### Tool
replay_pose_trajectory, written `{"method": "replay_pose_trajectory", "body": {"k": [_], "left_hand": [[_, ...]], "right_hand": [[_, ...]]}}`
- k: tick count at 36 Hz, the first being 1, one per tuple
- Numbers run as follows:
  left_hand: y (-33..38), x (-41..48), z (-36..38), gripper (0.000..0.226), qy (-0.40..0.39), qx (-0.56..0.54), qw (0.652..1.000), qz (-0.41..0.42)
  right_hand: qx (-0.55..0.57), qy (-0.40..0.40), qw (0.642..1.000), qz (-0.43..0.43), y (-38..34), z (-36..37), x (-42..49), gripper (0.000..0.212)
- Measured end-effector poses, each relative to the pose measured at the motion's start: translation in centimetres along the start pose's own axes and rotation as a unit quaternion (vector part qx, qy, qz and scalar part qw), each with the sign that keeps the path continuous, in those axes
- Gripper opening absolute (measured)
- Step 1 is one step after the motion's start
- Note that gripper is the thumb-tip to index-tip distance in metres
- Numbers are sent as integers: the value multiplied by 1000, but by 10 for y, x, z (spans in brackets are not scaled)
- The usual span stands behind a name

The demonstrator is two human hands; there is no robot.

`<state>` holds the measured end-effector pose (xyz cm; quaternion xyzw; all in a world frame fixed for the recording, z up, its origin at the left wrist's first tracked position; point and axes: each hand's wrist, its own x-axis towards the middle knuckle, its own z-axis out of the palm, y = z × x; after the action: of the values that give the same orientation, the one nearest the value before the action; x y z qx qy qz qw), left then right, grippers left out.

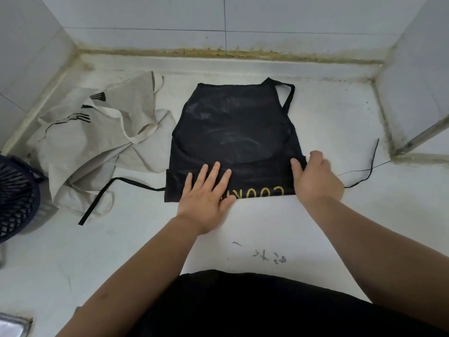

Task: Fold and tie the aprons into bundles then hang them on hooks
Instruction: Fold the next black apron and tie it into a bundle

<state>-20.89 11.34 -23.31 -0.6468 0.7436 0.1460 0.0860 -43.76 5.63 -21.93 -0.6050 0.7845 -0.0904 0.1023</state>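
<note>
On white counter (pixel 315 215) | left hand (pixel 206 195) flat on black apron (pixel 233 122) | right hand (pixel 315 176) pinches its folded right edge | beige apron (pixel 97 137) left

- A scuffed, stained white table (pixel 267 227) is seen.
- A black apron (pixel 233 132) is laid flat at the middle.
- A beige apron (pixel 92 142) is crumpled just left.
</note>
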Motion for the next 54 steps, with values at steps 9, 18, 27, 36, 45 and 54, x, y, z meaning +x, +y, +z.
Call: {"method": "replay_pose_trajectory", "body": {"k": [9, 18, 27, 36, 45, 54], "left_hand": [[-6, 4, -11, 86, -25, -14, 1000, 6], [-4, 5, -46, 53, -21, 5, 999, 24], [-13, 4, -89, 12, -172, -156, 972, 15], [-27, 19, -85, 30, -68, -138, 986, -67], [12, 10, -14, 63, -37, 24, 998, 34], [-21, 12, -3, 65, 12, 30, 999, 11]], "right_hand": [[-184, -226, 899, -326, -13, 7, -17, 110], [-162, -186, 902, -354, -38, -18, -16, 48], [-124, -377, 870, -294, -48, -57, -7, 15], [-212, -161, 931, -248, -56, -61, 10, 17], [-194, -206, 917, -282, -49, 8, -25, 62], [-144, -189, 944, -227, -34, 20, -22, 78]]}}
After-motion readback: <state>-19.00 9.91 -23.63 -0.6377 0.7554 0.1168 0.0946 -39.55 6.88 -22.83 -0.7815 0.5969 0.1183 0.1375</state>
